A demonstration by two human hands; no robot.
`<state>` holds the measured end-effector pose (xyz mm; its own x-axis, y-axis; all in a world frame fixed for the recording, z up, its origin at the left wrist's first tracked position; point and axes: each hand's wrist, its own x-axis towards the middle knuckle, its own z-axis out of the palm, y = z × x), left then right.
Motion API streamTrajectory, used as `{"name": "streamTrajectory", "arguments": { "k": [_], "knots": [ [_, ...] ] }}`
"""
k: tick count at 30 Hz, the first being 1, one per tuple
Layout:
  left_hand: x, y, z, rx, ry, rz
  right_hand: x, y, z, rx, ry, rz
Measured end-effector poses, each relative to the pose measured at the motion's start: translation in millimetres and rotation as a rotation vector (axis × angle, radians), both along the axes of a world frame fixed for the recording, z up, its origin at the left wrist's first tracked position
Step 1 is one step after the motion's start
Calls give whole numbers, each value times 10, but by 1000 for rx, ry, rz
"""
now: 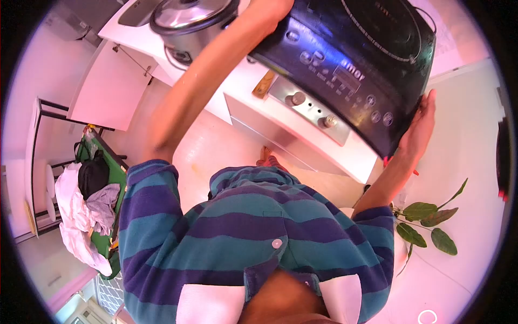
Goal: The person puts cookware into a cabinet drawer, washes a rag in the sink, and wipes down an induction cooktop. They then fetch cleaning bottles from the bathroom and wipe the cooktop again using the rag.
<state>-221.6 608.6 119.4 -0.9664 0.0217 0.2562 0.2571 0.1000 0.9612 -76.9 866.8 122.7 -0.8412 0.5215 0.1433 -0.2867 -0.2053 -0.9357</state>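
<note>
A black induction cooker [345, 70] is held up, tilted, above the white counter, its button panel facing me. My left hand [272, 12] grips its left edge at the top of the view, with most of the fingers out of sight. Along the right edge, my right hand [420, 128] is closed around the cooker's side, its fingers partly hidden. Beneath the cooker a built-in stove panel [310, 108] with two knobs shows on the counter. A wooden-looking piece [263, 85] lies beside that panel.
A rice cooker [189, 32] with a glass lid stands on the counter [245, 75] at left. A cabinet door [108, 89] hangs open below it. Clothes [75, 200] lie on a green-edged surface further left. A leafy plant [426, 213] is at right.
</note>
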Motion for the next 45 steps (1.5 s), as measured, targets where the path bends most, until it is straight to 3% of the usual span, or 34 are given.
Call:
{"name": "streamTrajectory", "arguments": {
  "k": [1, 4, 10, 12, 15, 17, 19, 20, 22, 25, 32, 37, 39, 45],
  "knots": [
    [19, -108, 53, -68, 52, -25, 46, -104, 122, 15, 10, 8],
    [430, -436, 497, 248, -92, -82, 264, -476, 335, 52, 53, 40],
    [1368, -1211, 773, 214, 65, 102, 698, -1199, 455, 65, 138, 117],
    [1406, -1540, 700, 173, 100, 244, 786, -1494, 431, 69, 148, 173],
    [1672, -2055, 558, 274, 130, 182, 738, -1787, 332, -23, 201, 311],
    [2005, -2181, 534, 277, 266, 286, 749, -2166, 298, 64, 229, 251],
    [1921, -2928, 297, 183, 135, 342, 604, -2413, 179, 158, 197, 347],
    [1997, -3096, 258, 312, 19, 360, 545, -2578, 124, 217, 189, 358],
    [2126, -3355, 166, 286, 31, 503, 340, -2949, -55, 128, 125, 413],
    [2195, -3878, -46, 315, -22, 651, 93, -3522, -200, 203, 121, 556],
    [1815, -4738, -516, 247, -127, 952, -768, -4649, -904, 263, 34, 706],
    [1241, -5540, -1274, 154, -183, 995, -1286, -5119, -1420, 322, -113, 771],
    [913, -5593, -1323, 130, -277, 1072, -1505, -5285, -1582, 345, -160, 745],
    [-190, -6208, -1756, 148, -352, 801, -2052, -5806, -1906, 364, -294, 549]
  ]
}}
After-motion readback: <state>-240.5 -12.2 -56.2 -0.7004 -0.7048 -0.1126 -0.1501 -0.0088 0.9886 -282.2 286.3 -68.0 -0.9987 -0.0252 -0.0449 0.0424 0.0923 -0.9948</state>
